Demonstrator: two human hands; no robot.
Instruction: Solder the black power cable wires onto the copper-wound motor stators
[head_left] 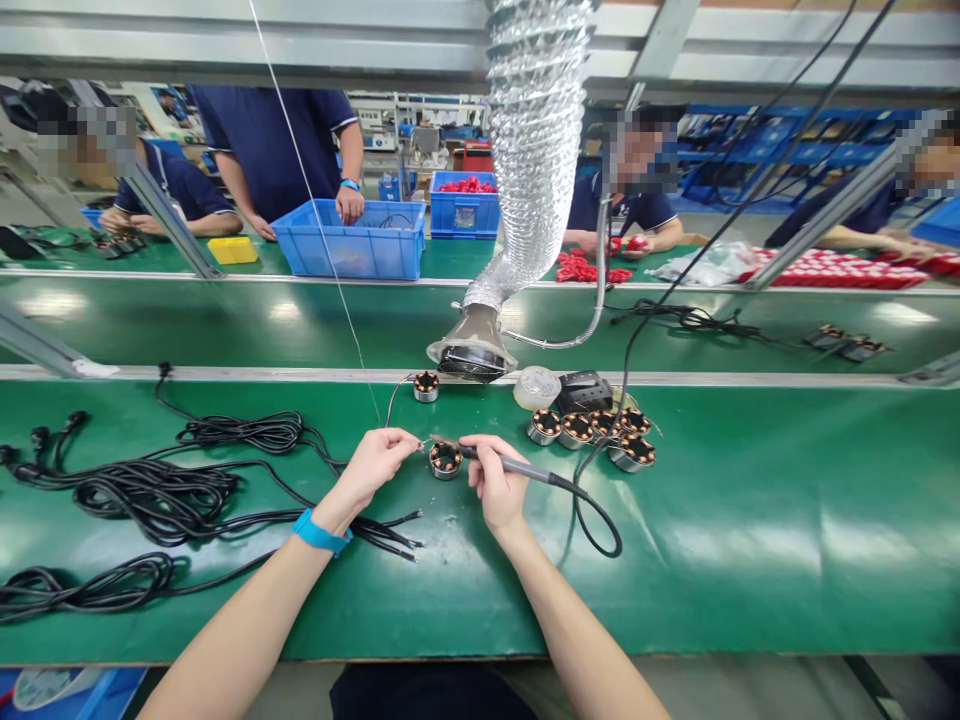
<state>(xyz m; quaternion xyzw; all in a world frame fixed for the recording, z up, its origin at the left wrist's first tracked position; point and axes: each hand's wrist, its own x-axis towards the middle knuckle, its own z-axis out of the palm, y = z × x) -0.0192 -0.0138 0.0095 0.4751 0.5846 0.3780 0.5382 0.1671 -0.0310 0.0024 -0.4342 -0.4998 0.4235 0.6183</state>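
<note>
Factory workshop: a foil duct [536, 140] hangs at twelve o'clock. Navy-shirted workers [274, 140] line a far bench [450, 260] from ten to two.

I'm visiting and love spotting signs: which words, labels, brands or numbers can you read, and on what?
No text can be read.
Blue bin of red parts: pale patch on its front, perhaps a label, too small and blurred to read.
Gray-handled tool in the right hand: no legible marking.
</note>
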